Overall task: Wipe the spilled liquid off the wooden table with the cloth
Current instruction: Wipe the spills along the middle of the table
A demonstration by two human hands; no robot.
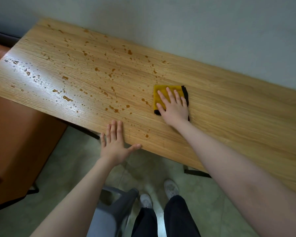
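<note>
Left hand [113, 145] flat, fingers straight, on near edge of wooden table [229, 117], bracing, holds nothing

Right hand [173, 106] spread flat, pressing folded yellow cloth [161, 93] at table middle-right

Cloth soft, light, absorbent (likely bunches if pushed by one corner); best driven under whole palm, not pinched

Spilled liquid [85, 79] amber drops scattered left of cloth to far-left end; looks thin, may smear

Cloth underside hidden; glare masks drops at left; table's right end cut off

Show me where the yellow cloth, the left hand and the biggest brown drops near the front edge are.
yellow cloth [161, 90]: head view, bare upper left part.
left hand [114, 146]: head view, back of the hand.
brown drops [114, 108]: head view, the puddle's middle.
</note>
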